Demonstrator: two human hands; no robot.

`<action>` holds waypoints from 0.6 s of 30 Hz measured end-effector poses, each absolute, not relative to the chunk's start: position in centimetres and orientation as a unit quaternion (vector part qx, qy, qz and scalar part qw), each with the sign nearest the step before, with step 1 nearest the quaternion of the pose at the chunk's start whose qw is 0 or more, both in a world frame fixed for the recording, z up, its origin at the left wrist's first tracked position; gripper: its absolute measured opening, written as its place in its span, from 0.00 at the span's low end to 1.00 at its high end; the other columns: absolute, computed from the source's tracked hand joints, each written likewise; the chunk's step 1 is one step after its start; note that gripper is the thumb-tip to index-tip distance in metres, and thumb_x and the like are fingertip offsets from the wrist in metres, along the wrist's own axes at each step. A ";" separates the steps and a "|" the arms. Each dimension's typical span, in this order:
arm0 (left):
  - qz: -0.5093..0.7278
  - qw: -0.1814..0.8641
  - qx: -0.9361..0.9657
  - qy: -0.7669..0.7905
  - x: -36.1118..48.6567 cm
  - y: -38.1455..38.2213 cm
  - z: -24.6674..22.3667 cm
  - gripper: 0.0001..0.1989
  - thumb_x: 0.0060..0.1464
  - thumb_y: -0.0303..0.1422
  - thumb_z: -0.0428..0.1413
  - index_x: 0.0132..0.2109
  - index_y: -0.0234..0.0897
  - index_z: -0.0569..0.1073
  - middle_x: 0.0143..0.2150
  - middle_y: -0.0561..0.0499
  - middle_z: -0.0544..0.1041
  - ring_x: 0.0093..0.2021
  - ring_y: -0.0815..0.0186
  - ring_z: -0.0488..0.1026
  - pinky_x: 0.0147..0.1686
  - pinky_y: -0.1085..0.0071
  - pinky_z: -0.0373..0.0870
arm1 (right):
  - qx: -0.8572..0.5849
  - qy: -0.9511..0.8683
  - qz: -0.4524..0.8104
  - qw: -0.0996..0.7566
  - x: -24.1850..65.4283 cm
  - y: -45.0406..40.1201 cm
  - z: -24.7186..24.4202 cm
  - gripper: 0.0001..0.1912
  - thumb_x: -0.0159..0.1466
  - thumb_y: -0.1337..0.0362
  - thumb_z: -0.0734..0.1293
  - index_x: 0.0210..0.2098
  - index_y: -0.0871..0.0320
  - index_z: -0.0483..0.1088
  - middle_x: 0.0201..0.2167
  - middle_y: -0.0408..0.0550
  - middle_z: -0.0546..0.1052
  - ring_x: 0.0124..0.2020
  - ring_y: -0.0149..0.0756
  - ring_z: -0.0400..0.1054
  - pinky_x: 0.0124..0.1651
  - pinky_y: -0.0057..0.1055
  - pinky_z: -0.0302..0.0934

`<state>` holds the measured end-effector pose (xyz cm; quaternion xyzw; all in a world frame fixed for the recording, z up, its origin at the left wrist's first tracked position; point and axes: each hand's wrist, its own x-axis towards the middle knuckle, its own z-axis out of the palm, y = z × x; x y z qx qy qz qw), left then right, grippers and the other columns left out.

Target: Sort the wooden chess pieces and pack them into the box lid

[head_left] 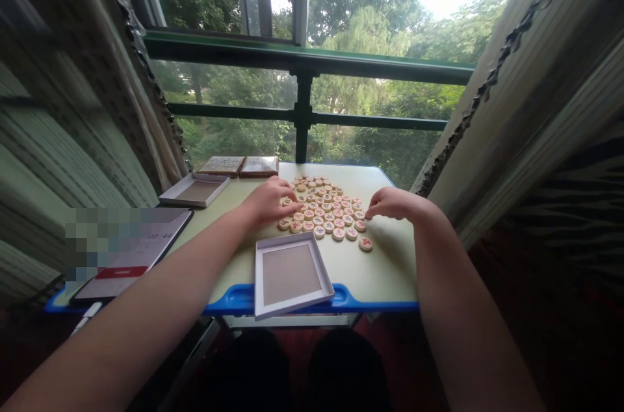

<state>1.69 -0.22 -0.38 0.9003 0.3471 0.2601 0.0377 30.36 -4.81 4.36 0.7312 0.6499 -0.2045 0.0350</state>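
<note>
The left hand's [272, 200] grip is a bit spread, at the round pieces [319, 231] on the tabletop [385, 269]. The right hand's [390, 202] fingers bunch by their edge; I can't tell if they pinch. Sliding pieces seems underway, needing soft fingers.

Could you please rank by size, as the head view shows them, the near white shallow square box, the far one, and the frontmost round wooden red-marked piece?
1. Near white box
2. Far white box
3. Frontmost wooden piece
</note>
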 end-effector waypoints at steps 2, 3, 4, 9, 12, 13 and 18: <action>0.246 0.091 0.909 0.325 2.2 -1.4 0.5 0.17 0.48 0.46 0.54 0.30 0.38 0.77 0.33 0.48 0.75 0.36 0.63 0.68 0.38 0.67 0.64 | 0.715 0.661 -0.224 0.051 30.1 -5.0 4.5 0.14 0.49 0.59 0.68 0.34 0.60 0.74 0.23 0.45 0.71 0.22 0.28 0.60 0.22 0.24 0.54; 0.237 0.125 0.912 0.311 2.5 -2.0 0.8 0.17 0.48 0.46 0.53 0.31 0.38 0.77 0.32 0.48 0.75 0.35 0.64 0.68 0.36 0.69 0.65 | 0.704 0.669 -0.231 0.058 30.1 -5.1 4.5 0.14 0.49 0.59 0.68 0.34 0.59 0.74 0.24 0.45 0.71 0.23 0.28 0.61 0.23 0.24 0.54; 0.227 0.143 0.917 0.295 2.8 -2.5 1.0 0.16 0.48 0.46 0.54 0.30 0.38 0.77 0.32 0.49 0.74 0.35 0.65 0.69 0.36 0.70 0.65 | 0.695 0.679 -0.230 0.060 30.0 -5.2 4.6 0.13 0.49 0.60 0.68 0.33 0.59 0.74 0.25 0.45 0.72 0.24 0.29 0.62 0.23 0.24 0.54; 0.171 0.131 0.945 0.244 3.7 -3.7 0.8 0.09 0.45 0.40 0.57 0.30 0.40 0.78 0.32 0.50 0.74 0.37 0.64 0.69 0.39 0.69 0.64 | 0.715 0.689 -0.117 -0.014 29.9 -4.4 4.2 0.11 0.51 0.64 0.65 0.32 0.61 0.75 0.30 0.49 0.75 0.29 0.32 0.65 0.28 0.24 0.54; 0.155 0.124 0.952 0.233 3.7 -3.6 0.5 0.08 0.45 0.37 0.56 0.30 0.40 0.77 0.32 0.50 0.74 0.36 0.65 0.68 0.38 0.69 0.64 | 0.709 0.696 -0.064 -0.097 29.7 -3.7 3.4 0.13 0.53 0.65 0.63 0.36 0.59 0.75 0.33 0.49 0.76 0.30 0.31 0.65 0.29 0.23 0.54; 0.154 0.121 0.953 0.231 3.7 -3.5 0.5 0.08 0.46 0.37 0.56 0.30 0.39 0.77 0.31 0.50 0.74 0.35 0.65 0.68 0.38 0.69 0.64 | 0.701 0.703 -0.060 -0.108 29.6 -3.4 3.1 0.13 0.53 0.65 0.63 0.37 0.58 0.75 0.33 0.48 0.76 0.30 0.31 0.65 0.29 0.23 0.53; 0.163 0.113 0.955 0.219 4.0 -3.3 0.1 0.08 0.48 0.36 0.55 0.29 0.39 0.77 0.29 0.50 0.74 0.32 0.66 0.68 0.37 0.69 0.64 | 0.693 0.712 -0.058 -0.093 29.0 -2.7 1.8 0.13 0.52 0.66 0.62 0.35 0.56 0.75 0.32 0.47 0.76 0.29 0.31 0.65 0.28 0.24 0.52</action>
